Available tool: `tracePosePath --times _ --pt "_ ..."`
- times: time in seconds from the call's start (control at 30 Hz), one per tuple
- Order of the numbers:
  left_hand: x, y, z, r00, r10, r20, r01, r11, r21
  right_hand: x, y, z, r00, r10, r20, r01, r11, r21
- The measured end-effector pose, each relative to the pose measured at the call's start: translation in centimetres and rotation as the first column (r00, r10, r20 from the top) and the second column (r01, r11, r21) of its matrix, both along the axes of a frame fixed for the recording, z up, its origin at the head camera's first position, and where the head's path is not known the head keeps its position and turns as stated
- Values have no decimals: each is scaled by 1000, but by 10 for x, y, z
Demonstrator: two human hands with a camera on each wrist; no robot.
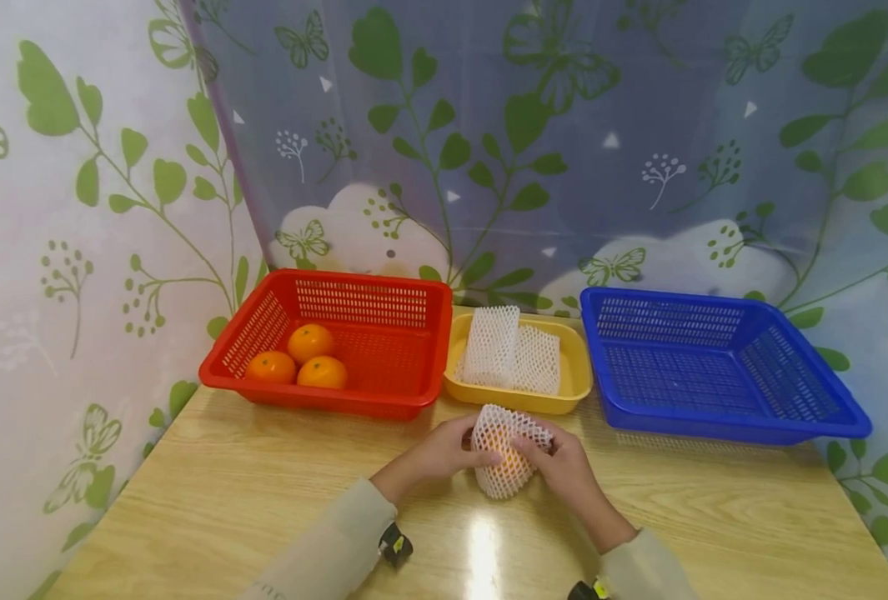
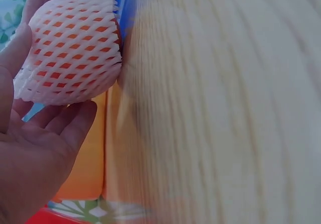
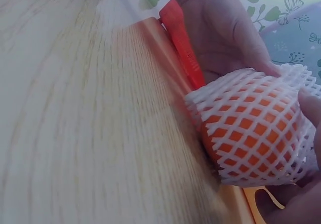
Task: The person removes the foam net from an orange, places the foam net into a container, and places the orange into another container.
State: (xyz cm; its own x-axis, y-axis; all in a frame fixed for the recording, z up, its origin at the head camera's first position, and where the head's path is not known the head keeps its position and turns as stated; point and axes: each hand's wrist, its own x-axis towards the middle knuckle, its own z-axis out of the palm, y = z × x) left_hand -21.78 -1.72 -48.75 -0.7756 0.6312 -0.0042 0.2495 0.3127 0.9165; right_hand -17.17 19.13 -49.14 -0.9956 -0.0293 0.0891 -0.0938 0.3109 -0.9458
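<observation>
An orange (image 3: pixel 246 143) sits inside a white foam net sleeve (image 1: pixel 505 467), held over the table just in front of the yellow tray. My left hand (image 1: pixel 447 448) grips the sleeve's left side, thumb on the near face and fingers curled behind. From the right, my right hand (image 1: pixel 564 467) holds the same sleeve with its thumb pressed on the mesh. The mesh covers most of the fruit; bare orange peel shows at the sleeve's lower opening in the right wrist view. Some fingertips are hidden behind the bundle.
A red basket (image 1: pixel 383 404) at the left holds three bare oranges (image 1: pixel 311 342). Beside it, a yellow tray (image 1: pixel 579 379) contains white foam net sleeves (image 1: pixel 492 346). The blue basket (image 1: pixel 736 425) stands at the right. Behind the wooden table (image 1: pixel 263 500) hangs a leaf-patterned curtain (image 1: pixel 489 150).
</observation>
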Motion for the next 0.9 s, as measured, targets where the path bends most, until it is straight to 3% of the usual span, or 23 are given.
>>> tracePosePath --times 0.23,0.4,0.53,0.9 --pt "0 -1 -1 998 36 45 -36 999 1 0 0 -3 994 26 102 -20 998 -65" --pt "-1 -2 -1 997 79 19 -80 997 16 0 0 -6 984 50 170 -39 997 -69" --pt "-2 -3 0 995 100 24 -101 994 29 0 1 -8 984 69 162 -56 995 -85" --pt "-4 -1 -1 996 56 73 -61 996 66 1 0 -9 987 56 149 -43 995 -89"
